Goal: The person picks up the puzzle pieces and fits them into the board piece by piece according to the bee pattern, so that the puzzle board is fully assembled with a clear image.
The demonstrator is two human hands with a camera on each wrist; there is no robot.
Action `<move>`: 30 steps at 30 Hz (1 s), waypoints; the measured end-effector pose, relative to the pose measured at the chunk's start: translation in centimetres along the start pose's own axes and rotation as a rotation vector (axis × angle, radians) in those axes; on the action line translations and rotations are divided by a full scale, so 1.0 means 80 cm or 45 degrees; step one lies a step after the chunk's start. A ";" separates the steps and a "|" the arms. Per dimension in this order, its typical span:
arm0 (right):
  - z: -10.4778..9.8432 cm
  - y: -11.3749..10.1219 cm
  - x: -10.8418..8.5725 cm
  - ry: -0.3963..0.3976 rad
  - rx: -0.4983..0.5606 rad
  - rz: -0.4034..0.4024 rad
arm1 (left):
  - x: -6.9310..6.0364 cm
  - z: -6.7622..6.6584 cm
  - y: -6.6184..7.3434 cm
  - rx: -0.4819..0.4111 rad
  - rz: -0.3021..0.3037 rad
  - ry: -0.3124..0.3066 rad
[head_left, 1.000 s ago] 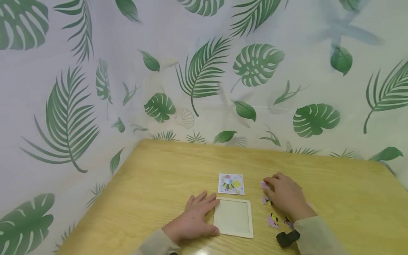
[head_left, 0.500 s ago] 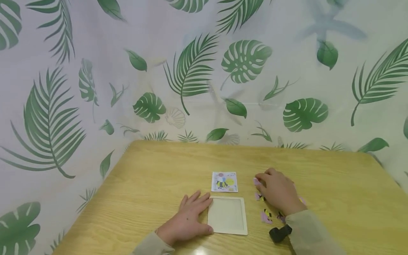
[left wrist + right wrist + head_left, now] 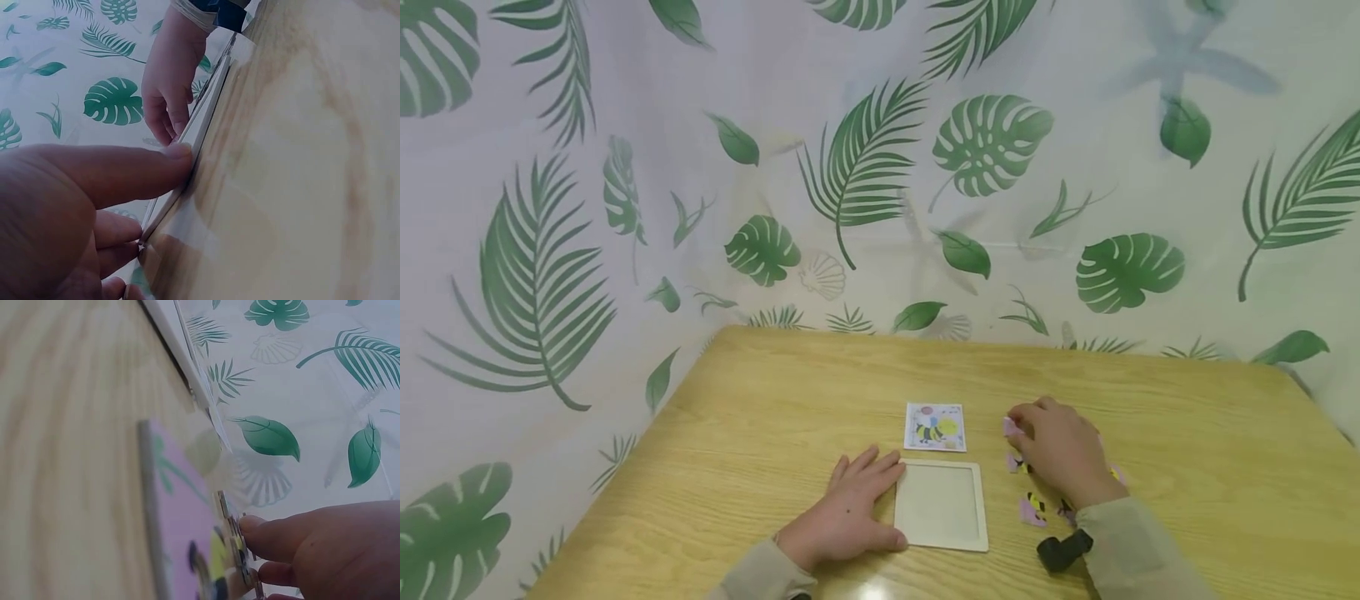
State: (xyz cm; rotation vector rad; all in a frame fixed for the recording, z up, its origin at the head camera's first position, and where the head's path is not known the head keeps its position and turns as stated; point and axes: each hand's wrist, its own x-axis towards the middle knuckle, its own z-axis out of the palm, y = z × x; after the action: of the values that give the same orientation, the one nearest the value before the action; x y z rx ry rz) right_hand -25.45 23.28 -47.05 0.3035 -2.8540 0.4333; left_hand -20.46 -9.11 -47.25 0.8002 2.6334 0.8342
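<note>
My left hand [image 3: 850, 508] lies with fingers spread at the left edge of a pale square puzzle tray [image 3: 981, 504]. In the left wrist view, its thumb [image 3: 156, 172] touches the tray's thin edge. The tray's recess shows bare. At the right, my right hand [image 3: 1063, 450] pinches a small pink puzzle piece [image 3: 1011, 426] at the table surface, partly hidden by the fingers. More pink, yellow and black pieces [image 3: 1032, 509] lie near and below that hand. One pink piece [image 3: 178, 519] looms close in the right wrist view, where the right thumb [image 3: 262, 534] meets several piece edges.
A square picture card [image 3: 935, 427] with a bee lies just behind the tray. The wooden table [image 3: 790, 392] reaches back to a leaf-printed cloth wall [image 3: 880, 283]. A black device [image 3: 1064, 551] sits at the right cuff, close to the loose pieces.
The head view shifts slightly left, then partly back. Both hands stay at nearly the same places, the left at the tray and the right at the pink puzzle piece.
</note>
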 end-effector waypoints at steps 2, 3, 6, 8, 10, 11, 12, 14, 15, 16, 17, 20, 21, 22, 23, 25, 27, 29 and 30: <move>0.001 0.001 0.000 0.016 0.011 0.010 | 0.000 0.000 0.000 0.005 0.004 0.000; 0.001 0.001 0.000 0.022 0.018 0.012 | 0.000 0.000 0.001 0.004 0.005 -0.001; 0.002 0.002 0.003 0.052 0.037 0.007 | 0.000 0.000 0.001 0.024 0.013 0.010; 0.003 0.004 0.005 0.073 0.042 0.003 | 0.002 -0.001 0.001 0.028 0.017 0.016; 0.003 0.005 0.006 0.080 0.043 0.004 | 0.003 -0.001 0.001 0.034 0.022 0.023; 0.004 0.005 0.007 0.079 0.045 0.008 | 0.003 -0.001 0.000 0.033 0.022 0.023; 0.004 0.006 0.006 0.078 0.046 0.011 | 0.003 -0.001 0.000 0.029 0.023 0.020; 0.006 0.007 0.005 0.073 0.053 0.015 | 0.003 0.000 -0.001 0.030 0.022 0.016; 0.007 0.007 0.005 0.073 0.055 0.014 | 0.002 0.000 -0.001 0.030 0.027 0.016; 0.008 0.007 0.004 0.076 0.056 0.011 | 0.002 0.000 -0.002 0.031 0.028 0.014; 0.009 0.008 0.004 0.081 0.057 0.008 | 0.001 0.000 -0.002 0.034 0.029 0.012; 0.011 0.009 0.002 0.106 0.060 -0.006 | 0.000 0.001 -0.003 0.030 0.034 0.007; 0.011 0.009 0.002 0.120 0.058 -0.008 | 0.000 0.001 -0.002 0.031 0.035 0.007; 0.011 0.009 0.002 0.129 0.059 -0.008 | 0.000 0.001 -0.002 0.033 0.030 0.006; 0.011 0.009 0.003 0.139 0.062 -0.007 | 0.000 0.001 -0.002 0.034 0.030 0.007; 0.011 0.007 0.003 0.149 0.074 0.000 | 0.001 0.001 -0.003 0.031 0.024 0.008; 0.010 0.005 0.003 0.144 0.115 0.012 | 0.001 0.001 -0.003 0.029 0.014 0.005; 0.009 0.001 0.003 0.128 0.181 0.022 | 0.000 0.001 -0.003 0.022 0.005 0.000; 0.007 -0.003 0.002 0.113 0.220 0.031 | 0.000 0.001 -0.002 0.018 0.002 -0.002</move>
State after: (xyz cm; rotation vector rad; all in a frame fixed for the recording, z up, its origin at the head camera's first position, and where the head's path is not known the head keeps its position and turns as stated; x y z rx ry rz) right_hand -25.70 22.87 -47.49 0.2735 -2.7415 0.6827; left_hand -20.53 -9.20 -47.42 0.8061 2.6405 0.8155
